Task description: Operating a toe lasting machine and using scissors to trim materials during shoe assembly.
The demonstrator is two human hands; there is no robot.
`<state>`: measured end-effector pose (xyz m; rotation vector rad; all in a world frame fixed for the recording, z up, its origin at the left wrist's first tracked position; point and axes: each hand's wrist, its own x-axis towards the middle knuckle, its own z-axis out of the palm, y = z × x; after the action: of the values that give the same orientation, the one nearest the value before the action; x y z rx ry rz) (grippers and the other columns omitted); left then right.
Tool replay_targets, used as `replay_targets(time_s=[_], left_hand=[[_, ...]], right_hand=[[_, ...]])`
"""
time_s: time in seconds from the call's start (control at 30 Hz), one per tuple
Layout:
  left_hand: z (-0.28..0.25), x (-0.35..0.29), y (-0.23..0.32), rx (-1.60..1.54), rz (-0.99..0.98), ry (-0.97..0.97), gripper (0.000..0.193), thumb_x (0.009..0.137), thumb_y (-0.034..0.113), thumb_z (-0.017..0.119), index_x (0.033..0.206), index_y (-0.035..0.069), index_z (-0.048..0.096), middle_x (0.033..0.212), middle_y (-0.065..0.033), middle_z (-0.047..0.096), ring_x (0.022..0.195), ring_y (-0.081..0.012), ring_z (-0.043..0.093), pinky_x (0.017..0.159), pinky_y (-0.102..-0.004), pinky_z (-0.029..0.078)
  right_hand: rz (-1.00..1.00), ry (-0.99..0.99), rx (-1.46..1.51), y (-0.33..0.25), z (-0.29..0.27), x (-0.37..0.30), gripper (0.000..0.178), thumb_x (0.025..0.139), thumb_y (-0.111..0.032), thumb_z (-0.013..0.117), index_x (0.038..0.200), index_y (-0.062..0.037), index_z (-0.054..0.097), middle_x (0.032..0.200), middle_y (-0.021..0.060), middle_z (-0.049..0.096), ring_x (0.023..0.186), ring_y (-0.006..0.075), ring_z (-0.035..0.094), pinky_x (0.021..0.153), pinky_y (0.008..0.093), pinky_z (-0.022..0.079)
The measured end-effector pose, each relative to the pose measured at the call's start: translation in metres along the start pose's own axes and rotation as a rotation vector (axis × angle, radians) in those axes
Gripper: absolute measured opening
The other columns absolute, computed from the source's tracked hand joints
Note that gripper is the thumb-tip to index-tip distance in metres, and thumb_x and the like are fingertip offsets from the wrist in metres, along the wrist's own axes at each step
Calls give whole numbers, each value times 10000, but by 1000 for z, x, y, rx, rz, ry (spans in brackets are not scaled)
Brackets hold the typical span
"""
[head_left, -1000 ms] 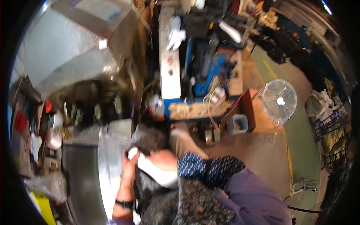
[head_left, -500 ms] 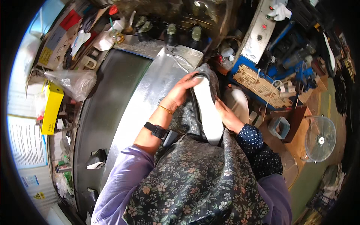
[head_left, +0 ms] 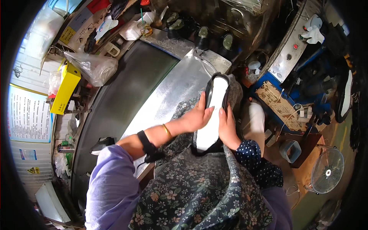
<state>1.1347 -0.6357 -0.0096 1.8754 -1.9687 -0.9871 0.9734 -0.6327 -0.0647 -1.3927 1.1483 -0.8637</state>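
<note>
Head view shows both hands pressing a white-soled shoe (head_left: pixel 213 111) at frame centre: left hand (head_left: pixel 196 117) and right hand (head_left: pixel 227 128) lie flat on its sole, fingers closed around it; the next move probably needs firm, even pressure

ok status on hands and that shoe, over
Left hand and right hand both clasp the shoe, white sole up. Held over the floral apron. Nothing in the way.
</note>
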Motion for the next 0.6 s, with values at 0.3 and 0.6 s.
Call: replay_targets(time_s=[0.3, 0.6], left_hand=[[63, -47, -16, -1033, -243, 108, 731, 948, 317, 662, 1451, -90, 321, 1320, -187, 572, 1201, -227, 558, 1002, -319, 445], [-32, -52, -48, -212, -274, 510, 977, 793, 313, 817, 1459, -103, 236, 1135, -262, 655, 937, -362, 695, 835, -354, 558]], right_hand=[[-9, 43, 126, 19, -5, -8, 615, 1065, -365, 377, 1493, 61, 261, 1468, 238, 418, 1357, 314, 414, 1120, 369, 318], [-67, -209, 108, -95, -180, 66, 357, 992, -173, 545, 1313, -18, 563, 1176, 135, 657, 877, 151, 667, 738, 268, 553]])
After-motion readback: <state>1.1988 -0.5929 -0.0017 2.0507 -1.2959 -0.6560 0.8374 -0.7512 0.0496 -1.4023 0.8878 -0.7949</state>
